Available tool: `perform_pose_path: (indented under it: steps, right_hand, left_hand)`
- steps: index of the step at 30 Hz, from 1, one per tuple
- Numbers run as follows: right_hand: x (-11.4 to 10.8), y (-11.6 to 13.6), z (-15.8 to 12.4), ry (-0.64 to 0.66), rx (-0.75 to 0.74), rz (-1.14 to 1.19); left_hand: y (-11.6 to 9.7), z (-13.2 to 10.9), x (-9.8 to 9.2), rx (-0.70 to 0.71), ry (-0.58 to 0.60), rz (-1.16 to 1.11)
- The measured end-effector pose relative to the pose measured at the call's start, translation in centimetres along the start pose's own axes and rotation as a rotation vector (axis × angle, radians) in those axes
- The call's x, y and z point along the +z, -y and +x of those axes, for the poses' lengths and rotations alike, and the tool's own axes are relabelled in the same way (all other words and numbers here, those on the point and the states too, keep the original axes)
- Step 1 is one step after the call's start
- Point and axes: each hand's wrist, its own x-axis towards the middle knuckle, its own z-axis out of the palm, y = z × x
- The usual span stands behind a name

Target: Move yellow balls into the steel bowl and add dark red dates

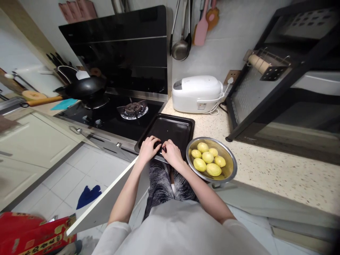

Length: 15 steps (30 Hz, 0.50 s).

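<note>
A black baking tray [172, 128] lies on the counter's front edge, partly over the stove's right side. Over its near edge, my left hand [149, 148] has its fingers curled round a small dark object [157, 144]. Close on the right, my right hand [171, 151] pinches a small dark reddish piece [164, 149]. Both pieces are too small and covered to name. A metal bowl [233, 161] of several peeled yellow potatoes [207, 157] stands right of the tray.
A white rice cooker [198, 95] is behind the tray. The stove [111, 118] carries a black wok [86, 88] at the left. A black rack [249, 117] stands at the right. An open cabinet door [106, 194] juts out below my left arm.
</note>
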Motion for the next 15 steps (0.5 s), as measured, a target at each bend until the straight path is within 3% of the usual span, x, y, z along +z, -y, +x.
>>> perform_pose_path:
  steps: [9,15]
  right_hand:
    - [1.0,-1.3,-0.1,0.002,-0.085,0.079]
    - [-0.1,-1.3,-2.5,-0.029,-0.137,0.089]
  left_hand:
    - [-0.2,-0.4,-0.1,0.029,0.005,-0.021]
    - [-0.5,-0.1,-0.1,0.091,0.088,0.026]
